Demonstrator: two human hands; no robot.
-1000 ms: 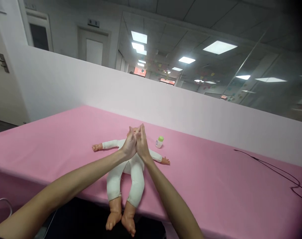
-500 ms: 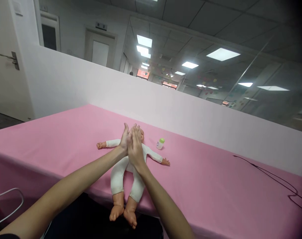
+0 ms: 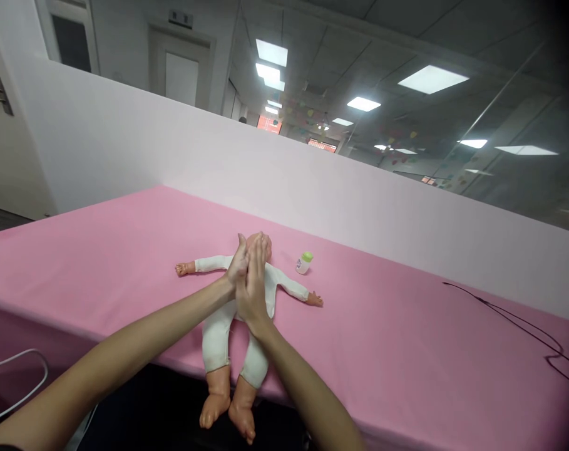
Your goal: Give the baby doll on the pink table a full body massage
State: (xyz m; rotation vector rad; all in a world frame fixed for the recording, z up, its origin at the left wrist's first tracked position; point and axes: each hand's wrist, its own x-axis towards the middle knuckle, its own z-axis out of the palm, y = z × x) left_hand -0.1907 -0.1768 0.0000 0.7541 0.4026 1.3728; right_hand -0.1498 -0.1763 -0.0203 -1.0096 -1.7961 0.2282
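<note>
A baby doll with a white cloth body lies on its back, arms spread, its feet hanging past the table's near edge. Above its chest, my left hand and my right hand press palm to palm. The fingers of both are stretched out and point away from me, hiding part of the doll's head and chest. I see nothing held, though the space between the palms is hidden. To the right of the doll's head stands a small clear bottle with a green cap.
A pink cloth covers the table. Along its far side runs a low white wall with glass above. A thin black cable lies at the right, and a white cable loops at the lower left.
My palms stay together, and the right hand has shifted slightly against the left. More of the doll's head shows. The whole view has tilted a little; doll and bottle stay in place.
</note>
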